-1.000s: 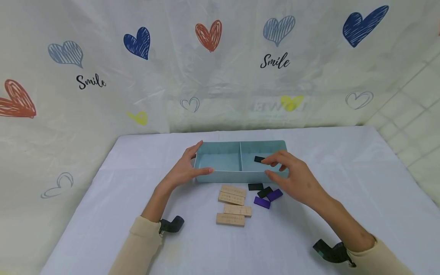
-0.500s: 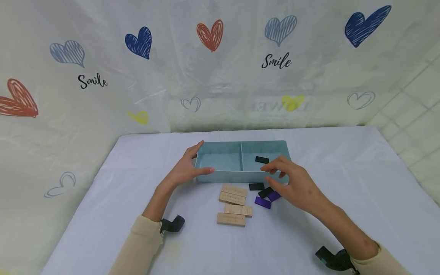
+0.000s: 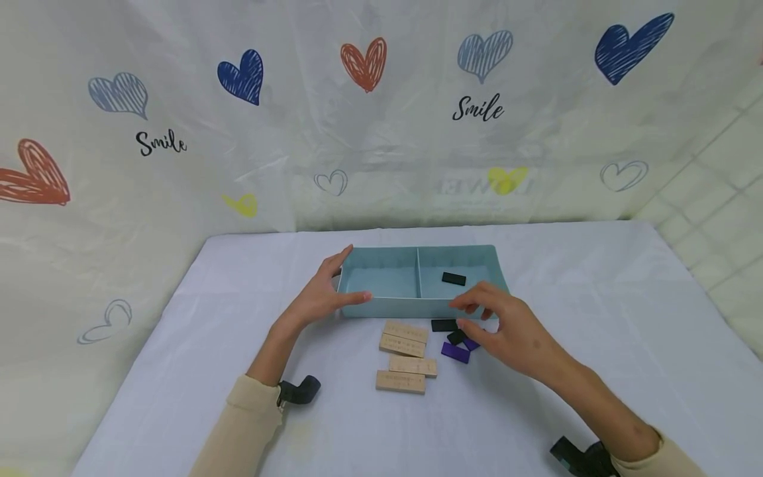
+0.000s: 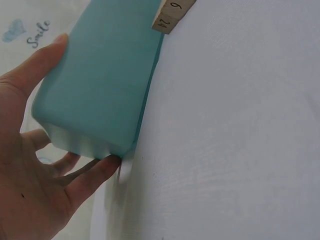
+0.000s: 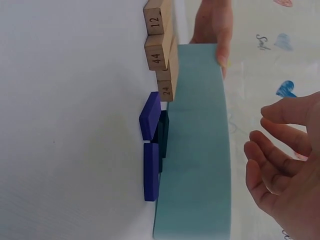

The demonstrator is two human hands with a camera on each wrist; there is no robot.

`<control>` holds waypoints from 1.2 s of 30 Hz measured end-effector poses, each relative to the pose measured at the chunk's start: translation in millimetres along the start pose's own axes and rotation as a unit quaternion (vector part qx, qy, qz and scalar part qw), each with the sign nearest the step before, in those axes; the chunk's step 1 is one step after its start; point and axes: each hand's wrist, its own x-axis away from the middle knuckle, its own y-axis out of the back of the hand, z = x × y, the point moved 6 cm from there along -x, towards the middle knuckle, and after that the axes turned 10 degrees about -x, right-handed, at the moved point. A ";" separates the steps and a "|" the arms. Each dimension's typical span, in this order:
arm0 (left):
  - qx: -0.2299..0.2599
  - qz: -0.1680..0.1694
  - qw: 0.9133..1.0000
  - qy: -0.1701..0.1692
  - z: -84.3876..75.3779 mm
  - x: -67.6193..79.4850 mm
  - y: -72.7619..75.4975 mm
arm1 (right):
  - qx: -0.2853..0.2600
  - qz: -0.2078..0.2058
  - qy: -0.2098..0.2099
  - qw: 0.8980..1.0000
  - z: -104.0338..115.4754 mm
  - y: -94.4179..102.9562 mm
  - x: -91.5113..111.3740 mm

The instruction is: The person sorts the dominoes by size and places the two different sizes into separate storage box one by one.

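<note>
A pale blue two-compartment tray (image 3: 381, 307) sits on the table. My left hand (image 3: 318, 295) grips its left end, thumb over the front rim and fingers around the end wall. A small black block (image 3: 454, 279) lies in the right compartment. Above the tray's front rim hovers my right hand (image 3: 515, 331), fingers loosely bent, nothing between thumb and forefinger. Just below it are two black blocks (image 3: 444, 325) and two purple blocks (image 3: 456, 352), one purple block partly hidden by the thumb. In the right wrist view, both purple blocks (image 5: 151, 172) lie along the tray's front wall.
Several wooden blocks (image 3: 401, 381) with printed numbers lie left of the coloured ones, in front of the tray. White cloth (image 3: 334, 424) covers the table. Behind it hangs a sheet (image 3: 411, 132) printed with hearts.
My right hand has drawn back from the black block in the right compartment, towards the tray's front rim and the blocks before it. My left hand has stayed at the tray's end.
</note>
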 end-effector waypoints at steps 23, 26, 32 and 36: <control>0.007 -0.002 1.000 0.000 3.1 0.9 -2.3 | -0.005 0.060 -0.053 0.997 -8.1 -19.9 7.8; 0.007 -0.004 1.000 -0.001 2.3 0.9 -1.8 | -0.005 0.069 -0.062 0.996 -10.3 -21.9 8.3; 0.007 -0.005 1.000 -0.002 3.7 -1.2 -1.6 | -0.004 0.106 -0.084 0.991 -15.1 -27.7 10.4; 0.011 -0.005 1.000 0.000 4.5 -1.5 -1.5 | -0.003 0.131 -0.090 0.987 -17.6 -32.0 12.4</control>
